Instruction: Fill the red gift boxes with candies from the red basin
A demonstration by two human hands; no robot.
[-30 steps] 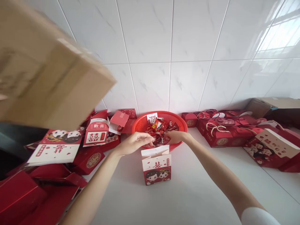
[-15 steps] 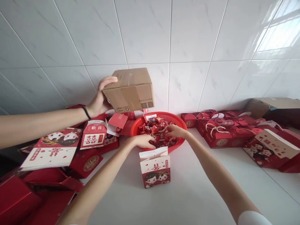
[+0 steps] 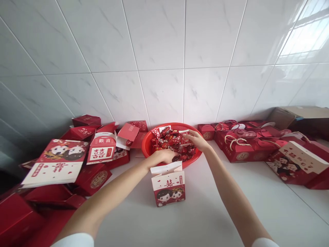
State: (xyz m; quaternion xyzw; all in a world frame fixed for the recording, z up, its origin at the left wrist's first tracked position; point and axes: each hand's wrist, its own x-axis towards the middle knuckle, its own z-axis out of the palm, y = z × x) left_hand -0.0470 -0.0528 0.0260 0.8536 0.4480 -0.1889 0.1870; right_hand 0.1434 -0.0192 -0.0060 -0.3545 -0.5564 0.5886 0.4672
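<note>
A red plastic basket (image 3: pixel 147 145) by the wall holds a heap of red wrapped candies (image 3: pixel 168 140). My left hand (image 3: pixel 170 156) is dug into the near side of the heap, and its fingers are hidden among the candies. At the right side of the basket, my right hand (image 3: pixel 197 140) has its fingers closed on a wrapped candy (image 3: pixel 184 132). Just in front of the basket stands an upright red and white gift box (image 3: pixel 169 188) with two cartoon faces, its top flaps open. Neither hand touches that box.
On the left lies a pile of red gift boxes (image 3: pixel 94 180), with a flat-topped cartoon box (image 3: pixel 58 161) among them. Closed red boxes with rope handles (image 3: pixel 238 149) stand at the right, near a brown carton (image 3: pixel 300 113). A tiled wall (image 3: pixel 164 96) rises behind.
Another person's hand with a cardboard box above the basket has gone out of view. The candy heap looks fuller. My left hand has pushed deeper into it, and my right hand has shifted slightly.
</note>
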